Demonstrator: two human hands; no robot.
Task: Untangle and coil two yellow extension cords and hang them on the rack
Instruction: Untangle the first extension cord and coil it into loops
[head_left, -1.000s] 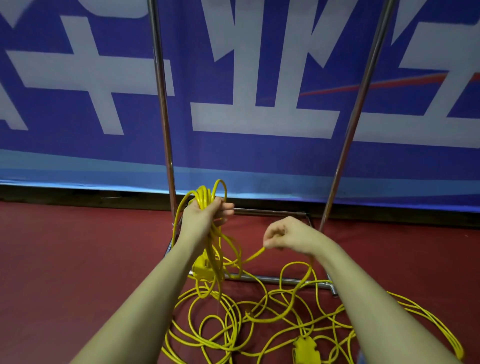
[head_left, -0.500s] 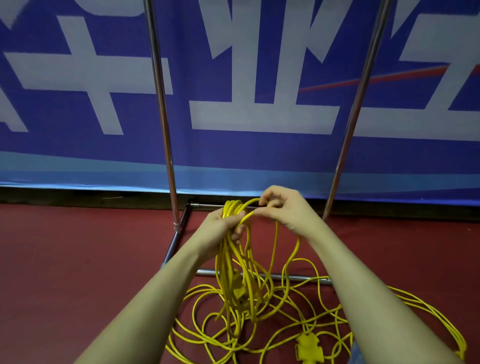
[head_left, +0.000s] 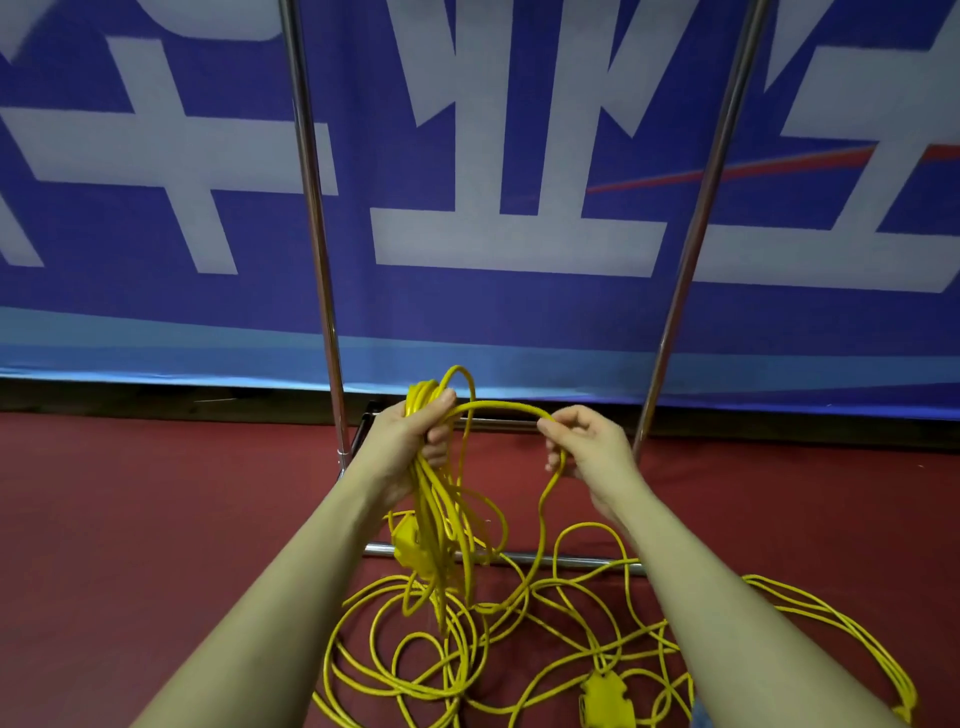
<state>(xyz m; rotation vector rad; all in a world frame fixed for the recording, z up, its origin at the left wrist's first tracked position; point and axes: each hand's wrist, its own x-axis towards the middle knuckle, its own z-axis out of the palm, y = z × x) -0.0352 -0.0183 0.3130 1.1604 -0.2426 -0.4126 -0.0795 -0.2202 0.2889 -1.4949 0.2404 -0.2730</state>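
Behind everything a blue banner (head_left: 519, 322) with big white characters is hanging down to a dark strip along the wall, and red carpet (head_left: 130, 519) is running from there toward the person. Between the person and the banner the rack (head_left: 311, 208) is standing: two shiny metal uprights are rising out of the top of view, the right one leaning, and the base bars are lying on the carpet, the near one partly covered by cord.

Left hand (head_left: 410, 436) is gripping a bundle of yellow coils (head_left: 441, 519), fingers curled tight round the top of the loops, which are hanging down in front of the near base bar. A yellow socket block (head_left: 410, 545) is dangling among those loops, just below the left wrist.

Right hand (head_left: 587, 441) is pinching a single strand of the same cord, fingers curled round it. The strand is arching across from the left fist to the right fingers, then dropping down toward the floor.

On the carpet the loose yellow cord (head_left: 467, 649) is sprawling in overlapping loops, crossing over and under the near base bar, so I cannot tell where one cord ends and the other begins. A second socket block (head_left: 605, 699) is lying in the tangle by the right forearm, and more loops (head_left: 831, 639) are trailing off to the right edge. Both forearms are covering parts of the pile.
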